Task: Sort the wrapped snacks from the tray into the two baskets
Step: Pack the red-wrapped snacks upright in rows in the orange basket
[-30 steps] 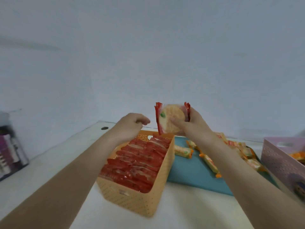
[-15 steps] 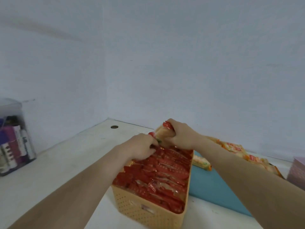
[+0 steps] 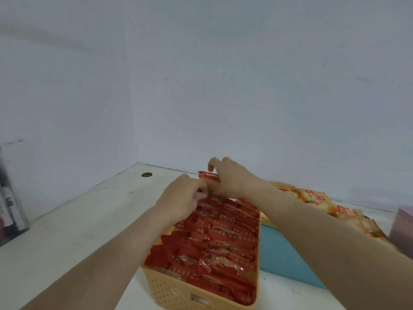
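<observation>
White table (image 3: 67,242), perforated basket (image 3: 169,291), crinkly red pkts (image 3: 223,238)

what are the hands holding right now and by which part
A red wrapped snack standing at the far end of the orange plastic basket: the right hand grips its right end, the left hand pinches its lower left edge.

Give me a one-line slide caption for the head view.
Left hand and right hand tuck a red-wrapped snack into the packed orange basket; orange-wrapped snacks lie on the teal tray.
</observation>
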The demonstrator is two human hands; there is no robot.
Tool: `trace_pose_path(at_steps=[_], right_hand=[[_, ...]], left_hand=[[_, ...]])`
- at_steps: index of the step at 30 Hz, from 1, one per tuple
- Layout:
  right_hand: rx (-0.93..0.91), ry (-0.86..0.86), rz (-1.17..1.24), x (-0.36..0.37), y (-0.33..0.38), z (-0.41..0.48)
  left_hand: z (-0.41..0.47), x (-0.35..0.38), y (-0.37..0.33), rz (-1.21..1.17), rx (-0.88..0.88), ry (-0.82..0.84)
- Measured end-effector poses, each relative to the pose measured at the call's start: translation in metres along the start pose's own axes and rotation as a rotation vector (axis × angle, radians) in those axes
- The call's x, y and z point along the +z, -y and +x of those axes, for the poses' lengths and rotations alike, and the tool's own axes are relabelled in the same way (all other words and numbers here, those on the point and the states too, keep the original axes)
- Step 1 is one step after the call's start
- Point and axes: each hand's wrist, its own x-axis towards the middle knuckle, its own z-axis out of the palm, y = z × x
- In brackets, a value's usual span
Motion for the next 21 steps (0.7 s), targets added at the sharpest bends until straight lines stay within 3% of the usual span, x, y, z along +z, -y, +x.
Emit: trace_pose_path(at_steps=[2,6,11,13,18,21], right_hand=[[-0.022,-0.092,0.077,-0.001,-0.004,0.001],[-0.097,-0.077,-0.06,0.012,-0.003,0.002],[-0.078,0.137,-0.237,0.026,-0.014,-0.003],[-0.063,0.177,-0.15,0.025,-0.013,-0.004],[0.005,-0.116,0.33,0.016,-0.016,-0.013],[0.098,-0.133,0.465,0.016,-0.022,-0.012]], left_hand=[[0.0,-0.003,-0.001,-0.103,-0.017,-0.074],[-0.003,0.003,0.004,-0.077,0.013,-0.049],[-0.006,0.003,0.013,-0.087,0.043,-0.142],[-0.006,0.002,0.011,0.0,0.096,-0.061],[-0.007,-0.003,0.014,0.257,0.112,0.01],[0.001,-0.01,0.015,0.321,0.11,0.05]])
